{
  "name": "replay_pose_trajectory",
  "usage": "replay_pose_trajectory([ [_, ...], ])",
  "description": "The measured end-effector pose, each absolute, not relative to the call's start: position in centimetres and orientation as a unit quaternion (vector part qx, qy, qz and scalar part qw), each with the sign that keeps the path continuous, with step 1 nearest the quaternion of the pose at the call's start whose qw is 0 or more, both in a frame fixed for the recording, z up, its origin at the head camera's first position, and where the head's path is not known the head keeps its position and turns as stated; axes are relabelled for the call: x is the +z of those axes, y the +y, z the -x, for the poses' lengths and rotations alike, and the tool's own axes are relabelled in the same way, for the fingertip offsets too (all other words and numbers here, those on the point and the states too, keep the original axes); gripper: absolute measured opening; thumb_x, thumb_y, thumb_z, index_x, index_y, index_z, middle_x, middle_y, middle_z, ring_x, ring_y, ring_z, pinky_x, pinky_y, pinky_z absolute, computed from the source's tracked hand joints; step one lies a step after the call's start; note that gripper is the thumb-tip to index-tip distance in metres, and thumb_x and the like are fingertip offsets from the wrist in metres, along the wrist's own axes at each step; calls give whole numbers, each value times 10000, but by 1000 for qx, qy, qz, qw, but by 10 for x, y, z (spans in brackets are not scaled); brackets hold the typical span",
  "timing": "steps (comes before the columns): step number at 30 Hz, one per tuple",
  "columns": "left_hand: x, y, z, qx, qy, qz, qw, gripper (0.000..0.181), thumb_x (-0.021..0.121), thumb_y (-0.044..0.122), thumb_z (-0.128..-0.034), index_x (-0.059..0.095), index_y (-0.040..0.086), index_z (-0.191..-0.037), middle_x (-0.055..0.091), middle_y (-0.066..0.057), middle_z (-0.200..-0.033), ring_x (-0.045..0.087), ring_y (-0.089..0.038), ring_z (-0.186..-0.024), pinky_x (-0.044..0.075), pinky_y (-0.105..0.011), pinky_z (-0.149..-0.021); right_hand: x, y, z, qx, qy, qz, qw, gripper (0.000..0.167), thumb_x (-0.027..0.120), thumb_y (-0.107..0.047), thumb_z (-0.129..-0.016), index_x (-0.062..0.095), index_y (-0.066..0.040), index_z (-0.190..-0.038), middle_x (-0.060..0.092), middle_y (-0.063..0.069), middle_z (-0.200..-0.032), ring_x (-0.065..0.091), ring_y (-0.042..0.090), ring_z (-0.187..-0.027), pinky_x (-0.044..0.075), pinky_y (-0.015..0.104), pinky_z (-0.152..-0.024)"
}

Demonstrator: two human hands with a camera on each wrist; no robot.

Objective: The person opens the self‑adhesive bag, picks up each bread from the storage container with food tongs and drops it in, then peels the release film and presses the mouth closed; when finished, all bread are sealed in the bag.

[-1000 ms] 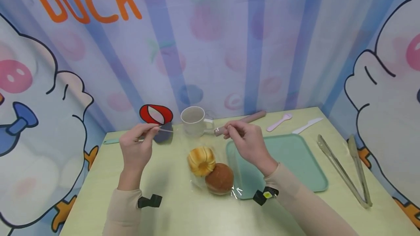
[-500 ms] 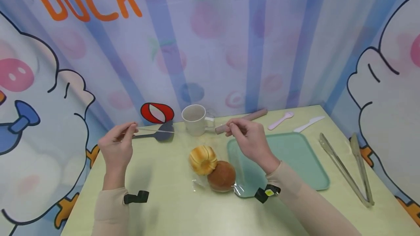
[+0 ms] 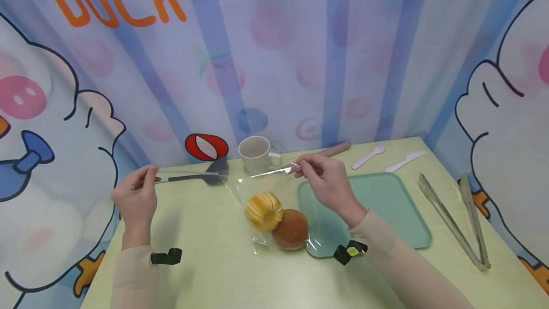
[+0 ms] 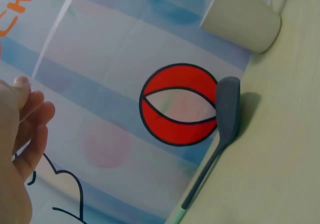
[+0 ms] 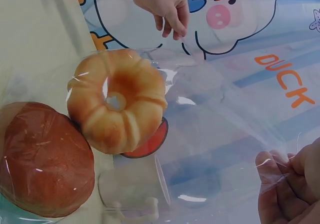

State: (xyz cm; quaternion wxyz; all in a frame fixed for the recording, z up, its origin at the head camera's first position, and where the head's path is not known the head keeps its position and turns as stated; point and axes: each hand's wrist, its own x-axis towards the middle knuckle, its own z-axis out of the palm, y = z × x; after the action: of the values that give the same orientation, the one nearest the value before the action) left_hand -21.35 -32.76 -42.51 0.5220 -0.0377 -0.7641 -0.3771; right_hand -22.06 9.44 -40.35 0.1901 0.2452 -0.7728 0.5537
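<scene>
A clear plastic bag holds a ring-shaped golden bread and a round brown bun. My right hand pinches the bag's upper right edge; the right wrist view shows the film bunched between thumb and fingers. Off to the left, my left hand pinches one end of a thin, pale, see-through strip. The strip stretches taut from those fingers toward the bag's upper left corner. In the left wrist view it runs upward from the thumb and forefinger. Whether its far end is attached to the bag I cannot tell.
Behind the bag stand a white mug and a grey spatula. A mauve rod lies behind the right hand. The green tray, pink spoon, white knife and metal tongs are to the right.
My left hand has moved left, and more of the strip now shows between it and the bag. The bag's top edge is pulled straighter. My right hand stays nearly in place.
</scene>
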Motion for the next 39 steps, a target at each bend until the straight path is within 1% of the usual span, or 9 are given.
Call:
replay_pose_trajectory([
  [8, -440, -342, 205, -357, -787, -33, 502, 189, 697, 98, -1018, 798, -62, -1024, 771, -243, -886, 550, 235, -752, 426, -23, -707, -402, 94, 218, 549, -774, -254, 188, 172, 610, -57, -1058, 776, -14, -1042, 791, 82, -901, 767, 185, -770, 612, 269, -660],
  [14, -452, -347, 203, -339, -827, -27, 447, 163, 685, 81, -983, 795, -38, -959, 773, -194, -909, 527, 229, -808, 438, -19, -726, -405, 94, 219, 553, -772, -259, 177, 186, 600, -69, -1069, 771, 1, -1087, 791, 111, -954, 768, 195, -794, 641, 377, -711],
  [18, -456, -346, 201, -357, -833, -19, 421, 133, 671, 23, -945, 791, -29, -970, 769, -181, -937, 551, 185, -823, 476, -79, -743, -406, 93, 219, 554, -770, -264, 174, 182, 600, -70, -1069, 771, -11, -1090, 789, 121, -962, 769, 195, -799, 639, 350, -714],
  [22, -459, -342, 204, -362, -830, 12, 424, 112, 695, 20, -926, 794, -20, -959, 767, -181, -930, 566, 137, -873, 461, -148, -794, -406, 93, 219, 552, -770, -267, 174, 180, 600, -65, -1068, 771, -10, -1083, 790, 128, -959, 771, 197, -796, 637, 336, -709],
  [25, -458, -334, 210, -354, -827, 38, 435, 99, 716, 46, -928, 799, -8, -934, 770, -174, -913, 598, 59, -885, 433, -137, -835, -405, 92, 219, 553, -769, -268, 175, 178, 603, -56, -1064, 770, 3, -1084, 791, 136, -961, 772, 206, -792, 639, 351, -707],
  [30, -455, -302, 219, -352, -826, 102, 428, 97, 733, 38, -921, 799, -11, -972, 782, -160, -946, 705, -254, -881, 469, -151, -884, -404, 91, 219, 556, -769, -264, 173, 174, 608, -46, -1056, 769, 20, -1074, 793, 116, -943, 768, 207, -778, 618, 281, -683],
  [32, -454, -285, 223, -361, -831, 126, 404, 111, 745, 38, -923, 797, -10, -1008, 785, -157, -979, 717, -322, -901, 488, -165, -891, -403, 90, 219, 558, -769, -261, 171, 170, 609, -41, -1052, 769, 13, -1059, 791, 103, -919, 764, 216, -769, 596, 255, -658],
  [34, -453, -265, 227, -387, -839, 131, 360, 136, 749, 64, -943, 792, 3, -1057, 787, -138, -1026, 722, -315, -924, 498, -158, -880, -403, 89, 218, 560, -769, -259, 167, 167, 607, -46, -1051, 768, 0, -1044, 784, 87, -889, 758, 213, -761, 569, 245, -630],
  [39, -453, -217, 240, -492, -844, 86, 194, 329, 658, 295, -1054, 718, 70, -1286, 756, -83, -1213, 703, -213, -1087, 535, -203, -913, -403, 89, 217, 566, -771, -249, 155, 179, 585, -89, -1070, 751, -66, -1008, 755, 37, -839, 734, 156, -753, 482, 256, -562],
])
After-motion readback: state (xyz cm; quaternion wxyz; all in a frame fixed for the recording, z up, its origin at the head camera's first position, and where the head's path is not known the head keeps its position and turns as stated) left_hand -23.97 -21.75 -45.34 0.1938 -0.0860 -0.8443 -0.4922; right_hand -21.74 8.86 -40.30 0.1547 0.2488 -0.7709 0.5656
